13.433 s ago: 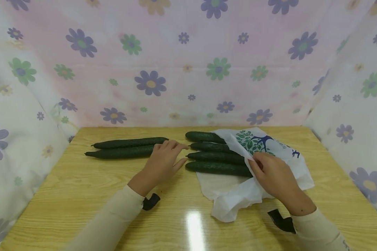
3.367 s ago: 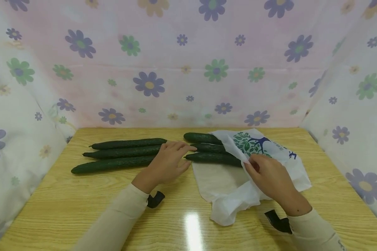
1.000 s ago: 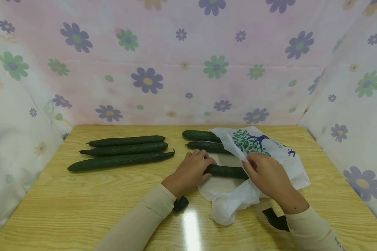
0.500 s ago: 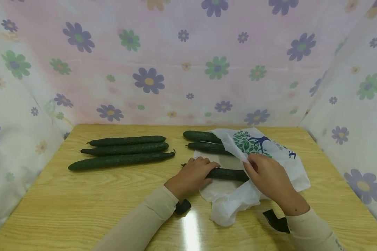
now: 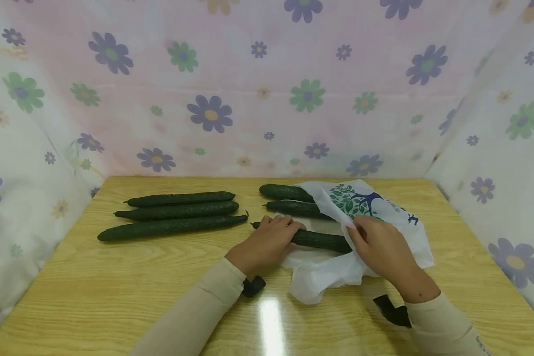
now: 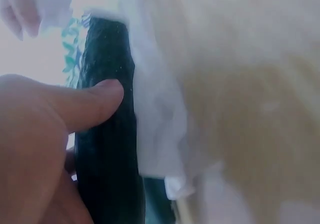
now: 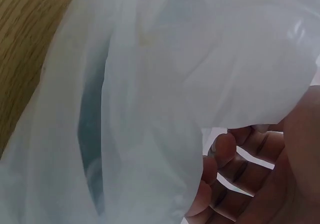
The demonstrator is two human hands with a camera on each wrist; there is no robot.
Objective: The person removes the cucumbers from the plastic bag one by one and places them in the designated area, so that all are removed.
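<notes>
My left hand (image 5: 267,243) grips a dark green cucumber (image 5: 320,241) that sticks out of the mouth of a white plastic bag (image 5: 402,230). In the left wrist view the thumb lies across the cucumber (image 6: 107,149), whose far end runs into the bag. My right hand (image 5: 384,247) pinches the bag's upper edge between thumb and fingers, holding the mouth up. Two more cucumbers, the farther (image 5: 287,193) and the nearer (image 5: 295,208), lie partly inside, their right ends hidden. In the right wrist view the thin bag (image 7: 150,108) fills most of the picture beside the curled fingers.
On the left of the wooden table (image 5: 129,291), three cucumbers lie side by side: the back one (image 5: 182,199), the middle one (image 5: 182,211) and the front one (image 5: 173,228). A floral cloth (image 5: 249,133) encloses the back and sides. Black straps hang at both wrists.
Over these frames, a third cucumber joins the left row and fewer stick out of the bag. Lately, my left hand and its cucumber shift slightly left, the bag's near edge moving back.
</notes>
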